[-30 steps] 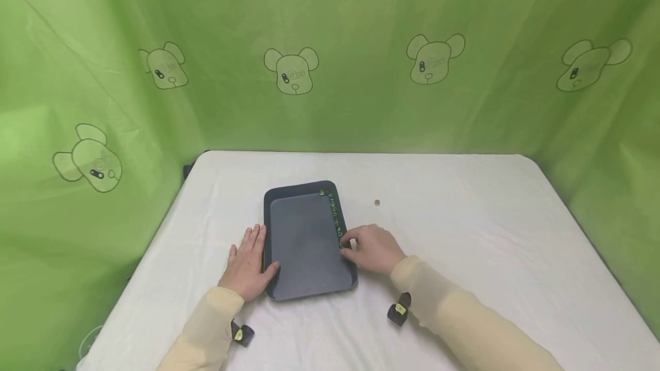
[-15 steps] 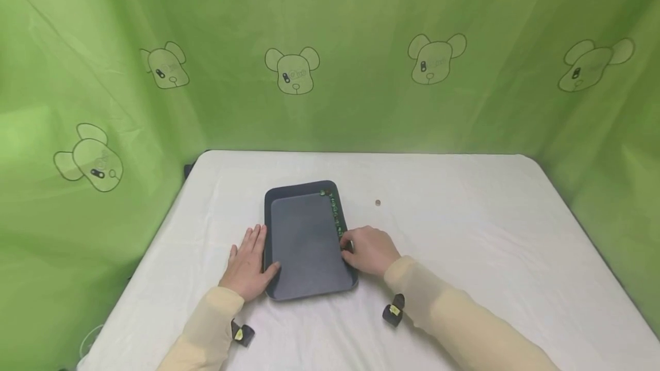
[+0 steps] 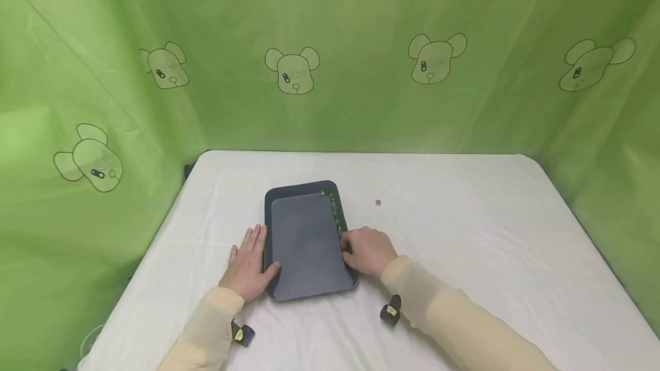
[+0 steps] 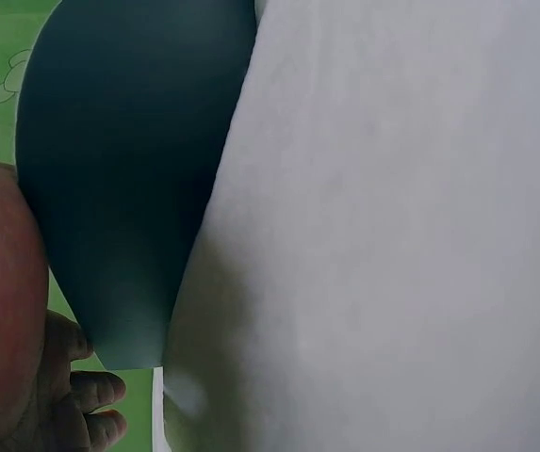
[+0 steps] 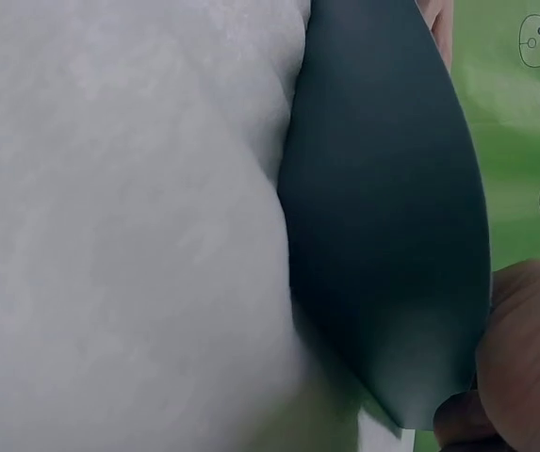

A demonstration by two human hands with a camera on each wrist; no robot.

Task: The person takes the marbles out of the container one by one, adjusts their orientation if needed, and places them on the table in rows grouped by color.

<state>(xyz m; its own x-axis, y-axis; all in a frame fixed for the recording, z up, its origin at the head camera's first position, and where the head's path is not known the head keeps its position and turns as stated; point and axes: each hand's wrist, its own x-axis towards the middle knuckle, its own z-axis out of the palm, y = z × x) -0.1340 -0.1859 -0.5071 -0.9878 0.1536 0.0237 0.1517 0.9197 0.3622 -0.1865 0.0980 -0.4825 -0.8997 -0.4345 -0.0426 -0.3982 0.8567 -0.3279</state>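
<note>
A dark grey rectangular tray (image 3: 304, 245) lies on the table in the head view. My left hand (image 3: 247, 268) rests against its left side, fingers straight and thumb over the rim. My right hand (image 3: 368, 251) is at the right inner side, thumb and fingers curled in a pinch on a small green piece that the fingers now cover. Just beyond the fingertips runs a row of small green pieces (image 3: 335, 210) along the right wall, up to the far corner. In both wrist views the outer tray wall (image 4: 128, 179) shows, but the fingertips' work is hidden.
A tiny brownish round piece (image 3: 378, 202) lies on the white table cover (image 3: 464, 216), right of the tray. Green curtains (image 3: 350, 119) with printed bear heads enclose the back and sides.
My right hand has shifted slightly left along the tray's inner right side, and its fingers have curled in more, covering the green piece seen there before. The left hand stays in place.
</note>
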